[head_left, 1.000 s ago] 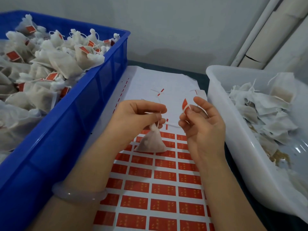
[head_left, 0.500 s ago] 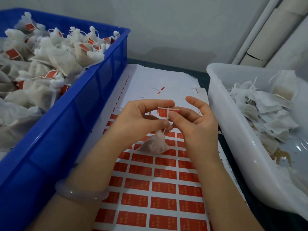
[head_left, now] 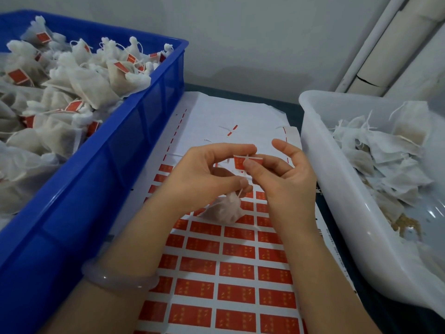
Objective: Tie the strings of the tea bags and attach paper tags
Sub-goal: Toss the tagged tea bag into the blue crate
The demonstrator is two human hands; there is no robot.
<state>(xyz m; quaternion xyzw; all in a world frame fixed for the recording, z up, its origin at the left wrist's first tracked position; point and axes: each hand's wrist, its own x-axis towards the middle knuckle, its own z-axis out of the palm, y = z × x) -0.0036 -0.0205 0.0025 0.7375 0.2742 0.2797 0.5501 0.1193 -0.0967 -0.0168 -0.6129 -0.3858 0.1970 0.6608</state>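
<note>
As the left hand (head_left: 204, 174) and right hand (head_left: 284, 182) meet over the middle of a dark table (head_left: 292, 109), 1 small tea bag (head_left: 224, 209) hangs just beneath them on its white string (head_left: 240, 192). The left thumb and curled fingers pinch that string right above the gathered neck of the bag, while the left forefinger reaches out along the top edge of a red tag (head_left: 252, 162). The right thumb presses the tag against the fingers behind it, with the string crossing the tag's face; the right forefinger is lifted clear. Whether the bag's bottom touches the paper below cannot be told.

Beneath the hands lies a sheet (head_left: 216, 268) of red labels in rows, its far part already stripped to bare white, where a thin red scrap (head_left: 232, 130) lies. A pale bracelet (head_left: 120, 278) circles the left wrist, near the bottom edge.

To the left stands a blue crate (head_left: 96, 189) heaped with tied bags (head_left: 79, 80), many carrying red tags. To the right sits a white tub (head_left: 337, 189) holding flat bags (head_left: 385, 150) with loose strings and some spilled grains (head_left: 404, 225). At far right, 2 pale pipes (head_left: 385, 44) rise against a grey wall (head_left: 240, 32).
</note>
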